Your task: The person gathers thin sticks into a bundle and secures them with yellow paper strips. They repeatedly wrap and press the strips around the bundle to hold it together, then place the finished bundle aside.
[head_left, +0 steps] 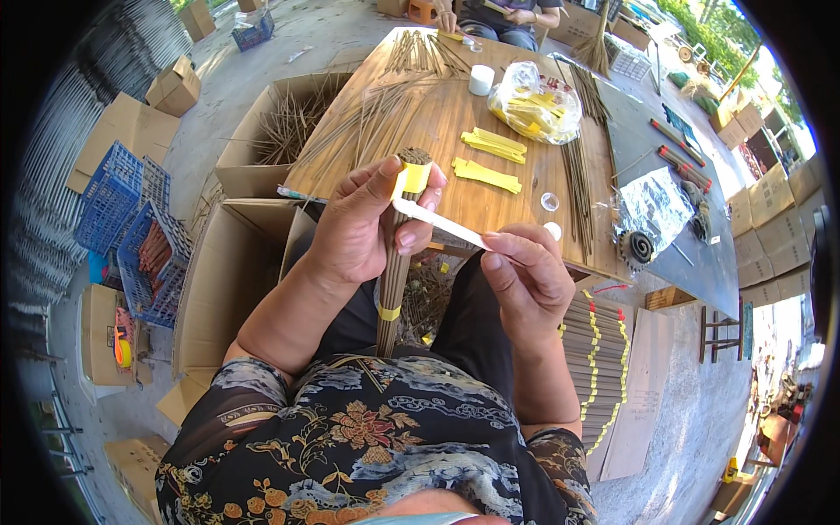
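My left hand [354, 223] is closed around a bundle of thin brown incense sticks [391, 284], held upright above my lap near the table's front edge. Yellow paper [415, 178] wraps the bundle near its top, and a second yellow band [388, 312] circles it lower down. From the upper wrap a narrow white strip [444, 225] stretches to the right. Its far end is pinched between the thumb and fingers of my right hand [529, 271]. Two piles of yellow paper strips [486, 175] lie on the wooden table beyond my hands.
Loose sticks [354, 122] spread over the wooden table [437, 96], near a bag of yellow strips [535, 103] and a white jar [481, 80]. Banded bundles [595, 367] lie at lower right. An open carton [232, 157] of sticks stands left. Another person [503, 17] sits opposite.
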The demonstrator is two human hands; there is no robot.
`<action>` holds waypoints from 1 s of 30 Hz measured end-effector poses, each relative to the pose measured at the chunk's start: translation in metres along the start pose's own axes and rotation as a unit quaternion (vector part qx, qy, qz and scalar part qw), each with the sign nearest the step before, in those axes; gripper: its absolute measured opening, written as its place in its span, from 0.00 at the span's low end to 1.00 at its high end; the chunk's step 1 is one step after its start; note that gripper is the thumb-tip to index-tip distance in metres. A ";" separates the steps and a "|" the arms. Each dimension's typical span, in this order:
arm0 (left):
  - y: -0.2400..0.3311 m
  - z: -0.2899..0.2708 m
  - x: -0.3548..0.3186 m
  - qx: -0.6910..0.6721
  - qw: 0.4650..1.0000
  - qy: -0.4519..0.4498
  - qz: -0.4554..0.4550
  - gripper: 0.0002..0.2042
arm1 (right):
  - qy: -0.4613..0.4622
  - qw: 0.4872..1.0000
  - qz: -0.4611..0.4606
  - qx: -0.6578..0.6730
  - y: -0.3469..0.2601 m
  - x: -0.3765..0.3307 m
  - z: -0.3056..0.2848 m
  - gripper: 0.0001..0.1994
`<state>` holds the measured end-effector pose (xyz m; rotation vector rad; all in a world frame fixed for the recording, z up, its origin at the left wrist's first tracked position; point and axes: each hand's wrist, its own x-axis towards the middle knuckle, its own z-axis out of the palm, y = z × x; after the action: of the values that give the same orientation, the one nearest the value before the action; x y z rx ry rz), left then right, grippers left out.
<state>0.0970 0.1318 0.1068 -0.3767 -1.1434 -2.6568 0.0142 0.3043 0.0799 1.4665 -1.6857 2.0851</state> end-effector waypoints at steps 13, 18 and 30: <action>-0.003 0.002 0.000 0.012 1.000 0.010 0.004 0.20 | 0.011 0.995 0.033 0.093 -0.001 0.007 0.002 0.09; -0.001 0.002 0.001 0.004 1.000 0.005 -0.007 0.20 | -0.010 0.990 0.063 0.129 0.001 0.004 0.002 0.08; 0.000 0.001 0.002 0.013 1.000 0.000 -0.001 0.20 | 0.023 0.978 0.115 0.170 -0.004 0.003 0.000 0.06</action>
<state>0.0954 0.1328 0.1082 -0.3720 -1.1787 -2.6409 0.0150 0.3040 0.0845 1.3394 -1.6097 2.6197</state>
